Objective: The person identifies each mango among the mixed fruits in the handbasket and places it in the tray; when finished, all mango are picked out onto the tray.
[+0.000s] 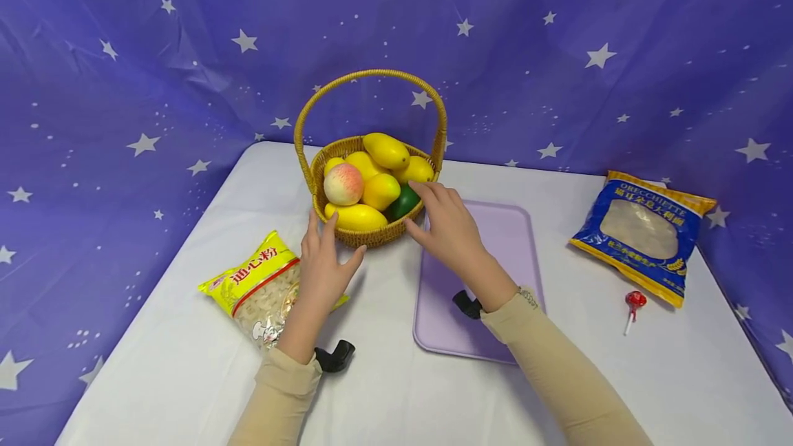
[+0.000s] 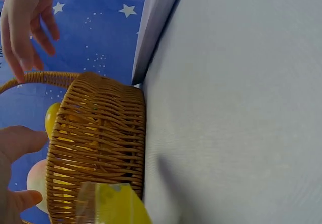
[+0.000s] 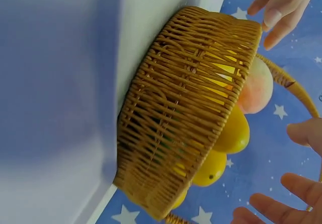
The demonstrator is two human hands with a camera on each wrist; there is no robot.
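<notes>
A wicker basket (image 1: pixel 392 232) with a tall arched handle stands toward the back of the table. In it lie several yellow mango-like fruits (image 1: pixel 357 218), a peach (image 1: pixel 343 184) and a dark green fruit (image 1: pixel 405 202). My left hand (image 1: pixel 323 268), fingers spread, is at the basket's front left rim and holds nothing. On the other side, my right hand (image 1: pixel 451 229) reaches over the front right rim beside the green fruit, its fingers extended. Whether its fingertips touch that fruit I cannot tell. In the right wrist view the basket's woven wall (image 3: pixel 176 93) shows at close range.
A yellow bag of pasta (image 1: pixel 263 288) lies partly under my left forearm. Beneath my right arm is a flat lilac tray (image 1: pixel 508 239). At the far right lie a blue orecchiette bag (image 1: pixel 641 229) and a red lollipop (image 1: pixel 635 299). A starry purple cloth (image 1: pixel 526 88) hangs behind.
</notes>
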